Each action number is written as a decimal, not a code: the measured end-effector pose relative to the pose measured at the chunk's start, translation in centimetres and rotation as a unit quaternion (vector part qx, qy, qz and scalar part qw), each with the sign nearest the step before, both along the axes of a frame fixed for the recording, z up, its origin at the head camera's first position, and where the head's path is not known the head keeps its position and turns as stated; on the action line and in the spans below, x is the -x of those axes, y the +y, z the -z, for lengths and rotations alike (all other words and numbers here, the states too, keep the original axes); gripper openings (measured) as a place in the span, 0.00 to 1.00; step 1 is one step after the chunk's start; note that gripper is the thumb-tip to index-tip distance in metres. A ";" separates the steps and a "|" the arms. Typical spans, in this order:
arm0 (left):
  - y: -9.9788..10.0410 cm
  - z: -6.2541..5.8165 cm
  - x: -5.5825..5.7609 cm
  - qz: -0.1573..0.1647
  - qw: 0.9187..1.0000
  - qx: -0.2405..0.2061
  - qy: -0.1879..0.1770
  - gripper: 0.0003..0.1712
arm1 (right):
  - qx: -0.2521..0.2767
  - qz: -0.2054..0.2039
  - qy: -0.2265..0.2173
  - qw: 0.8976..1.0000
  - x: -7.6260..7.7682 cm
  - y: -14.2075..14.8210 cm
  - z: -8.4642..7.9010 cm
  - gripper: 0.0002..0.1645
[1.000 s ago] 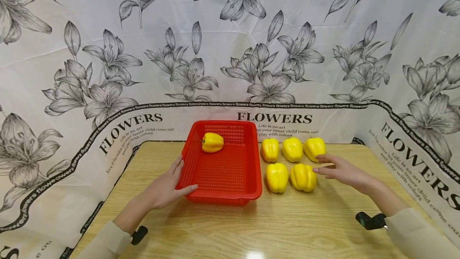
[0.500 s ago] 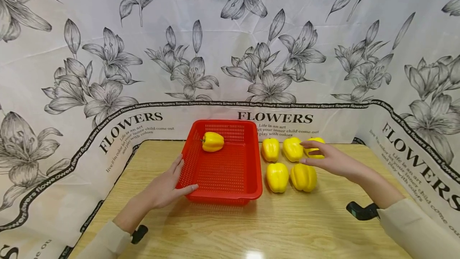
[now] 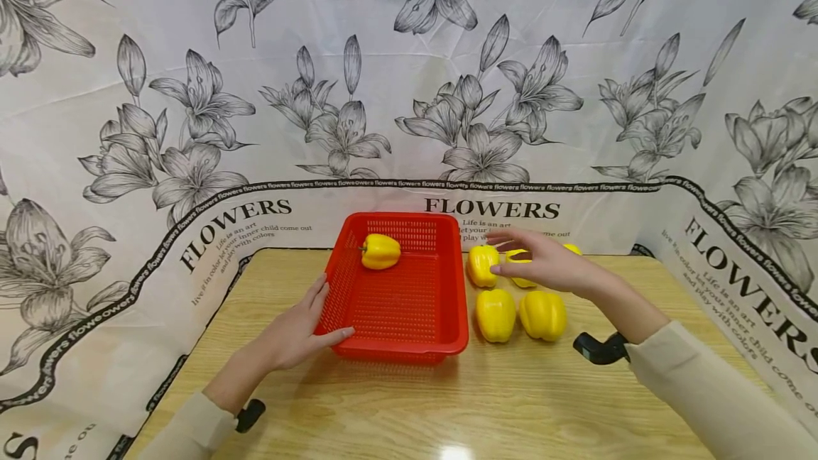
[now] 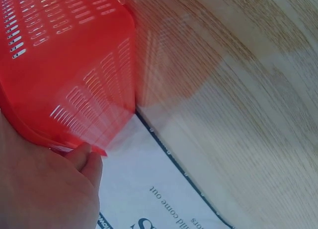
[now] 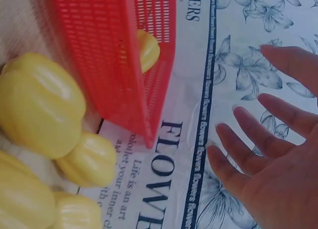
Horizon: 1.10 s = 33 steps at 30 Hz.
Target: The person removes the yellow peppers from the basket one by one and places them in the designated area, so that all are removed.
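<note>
My left hand (image 3: 290,339) holds the near left side of a red perforated plastic basket (image 3: 461,297), thumb over the rim and fingers along the outside. In the left wrist view its fingertips (image 4: 92,164) curl at the basket's rim. One yellow bell pepper (image 3: 380,252) lies inside at the back left. Right of the basket stand several more, in two rows. My right hand (image 3: 543,258) hovers over the back row, holding nothing, its fingers spread in the right wrist view. It partly hides the middle pepper (image 3: 519,277) and the far right one (image 3: 573,249); its thumb overlaps the back-left pepper (image 3: 482,265).
The front row holds two yellow peppers, a left one (image 3: 495,316) and a right one (image 3: 543,315). A wooden table (image 3: 383,410) bears everything. White flower-printed cloth (image 3: 358,197) rises close behind the basket and along both sides. A dark wrist-worn device (image 3: 599,348) sits at the right wrist.
My right hand has moved left over the peppers, from the right end of the rows towards the basket. The left hand, basket and peppers stay in place.
</note>
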<state>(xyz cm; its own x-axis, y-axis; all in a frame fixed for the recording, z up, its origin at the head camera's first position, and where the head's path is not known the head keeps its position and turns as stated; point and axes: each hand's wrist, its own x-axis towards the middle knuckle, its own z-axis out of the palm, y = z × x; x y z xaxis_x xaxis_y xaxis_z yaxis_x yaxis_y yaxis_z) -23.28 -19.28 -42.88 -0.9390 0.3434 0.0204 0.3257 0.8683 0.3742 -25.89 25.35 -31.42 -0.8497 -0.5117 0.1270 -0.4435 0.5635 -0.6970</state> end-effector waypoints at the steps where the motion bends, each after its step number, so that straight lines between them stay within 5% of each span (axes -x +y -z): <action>1: -0.1 0.0 0.0 0.000 1.000 0.000 0.001 0.68 | 0.004 -0.006 0.012 1.000 0.2 -0.4 -0.1 0.36; 9: -0.4 0.3 0.0 0.002 1.000 -0.005 -0.003 0.67 | 0.004 -0.028 0.104 0.994 2.3 -4.1 0.2 0.31; 21: 0.2 0.2 0.2 0.010 1.000 -0.012 0.000 0.68 | -0.060 -0.063 0.126 0.988 5.4 -10.0 1.1 0.40; 33: -0.1 0.3 0.1 0.000 1.000 -0.009 0.000 0.65 | -0.116 -0.078 0.082 0.987 9.4 -16.2 3.4 0.37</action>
<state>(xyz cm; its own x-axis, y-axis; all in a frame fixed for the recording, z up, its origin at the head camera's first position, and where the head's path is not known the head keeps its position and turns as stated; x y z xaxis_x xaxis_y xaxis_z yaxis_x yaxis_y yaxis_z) -23.38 -19.41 -43.15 -0.9390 0.3429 0.0268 0.3258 0.8618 0.3887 -35.28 9.16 -34.84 -0.7368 -0.6654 0.1198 -0.6326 0.6160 -0.4694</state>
